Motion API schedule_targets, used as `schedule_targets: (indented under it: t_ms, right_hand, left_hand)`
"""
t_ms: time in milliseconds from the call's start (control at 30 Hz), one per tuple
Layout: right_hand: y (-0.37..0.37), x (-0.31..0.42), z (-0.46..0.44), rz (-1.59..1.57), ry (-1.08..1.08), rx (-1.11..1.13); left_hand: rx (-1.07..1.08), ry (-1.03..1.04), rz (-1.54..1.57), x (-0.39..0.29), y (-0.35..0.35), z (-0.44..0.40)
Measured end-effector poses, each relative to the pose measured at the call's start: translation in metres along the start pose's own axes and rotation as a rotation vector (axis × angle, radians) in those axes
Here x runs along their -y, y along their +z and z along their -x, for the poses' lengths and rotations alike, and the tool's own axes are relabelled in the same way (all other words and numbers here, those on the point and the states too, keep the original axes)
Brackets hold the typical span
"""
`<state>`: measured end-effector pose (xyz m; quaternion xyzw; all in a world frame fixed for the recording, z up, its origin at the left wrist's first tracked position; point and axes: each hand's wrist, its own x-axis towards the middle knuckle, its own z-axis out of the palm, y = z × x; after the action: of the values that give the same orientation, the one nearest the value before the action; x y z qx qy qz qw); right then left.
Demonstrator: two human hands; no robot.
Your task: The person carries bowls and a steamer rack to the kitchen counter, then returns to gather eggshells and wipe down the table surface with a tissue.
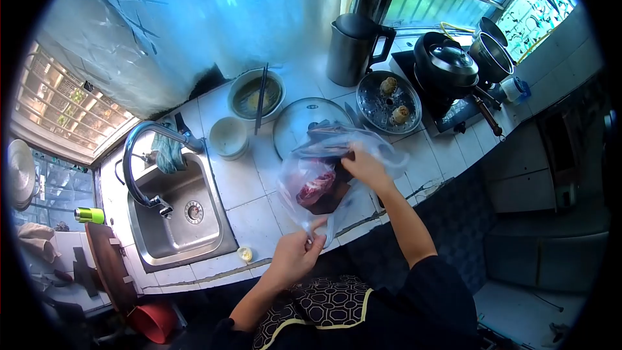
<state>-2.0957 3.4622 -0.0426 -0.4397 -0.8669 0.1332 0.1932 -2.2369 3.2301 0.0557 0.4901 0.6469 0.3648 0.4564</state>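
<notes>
A clear plastic bag (363, 204) lies on the white tiled counter near its front edge. Through the film I see a piece of red raw meat (315, 186) and something darker beside it. My left hand (297, 256) is closed on the bag's near edge, thumb and fingers pinched together. On the far right side of the bag, my right hand (364, 167) has its fingers closed on the film. Behind the bag lies a round glass lid (291, 126), partly covered by it.
A steel sink (162, 246) with a curved tap (133, 155) is on the left. Toward the back stand a bowl with chopsticks (236, 94), stacked bowls (228, 137), a kettle (350, 52), a steamer plate (372, 113) and a lidded wok (431, 68) on the stove.
</notes>
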Motion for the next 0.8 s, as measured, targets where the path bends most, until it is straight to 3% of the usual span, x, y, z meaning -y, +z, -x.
schedule_targets:
  t_ms: [67,133,167,267,333,400,800]
  right_hand:
    - [-0.046,0.036,0.024,-0.256,-0.093,0.107]
    - [-0.087,0.073,0.049,-0.424,-0.104,0.099]
    - [-0.1,0.086,0.06,-0.471,-0.12,0.08]
    - [-0.124,0.114,0.083,-0.548,-0.168,0.013]
    - [-0.129,0.127,0.09,-0.582,-0.207,-0.031]
    - [-0.132,0.133,0.096,-0.58,-0.241,-0.032]
    - [-0.124,0.143,0.118,-0.72,-0.185,0.07]
  left_hand:
    - [0.042,-0.055,-0.121,0.002,-0.007,0.004]
    - [-0.382,-0.069,-0.11,-0.003,-0.009,0.009]
    - [-0.457,-0.087,-0.084,-0.017,-0.015,0.011]
    - [-0.285,0.035,0.38,-0.022,-0.017,0.009]
    - [-0.094,-0.011,0.565,-0.027,-0.015,0.007]
    - [0.079,-0.194,0.84,-0.03,-0.017,0.008]
    - [-0.055,-0.213,1.045,-0.026,-0.006,0.029]
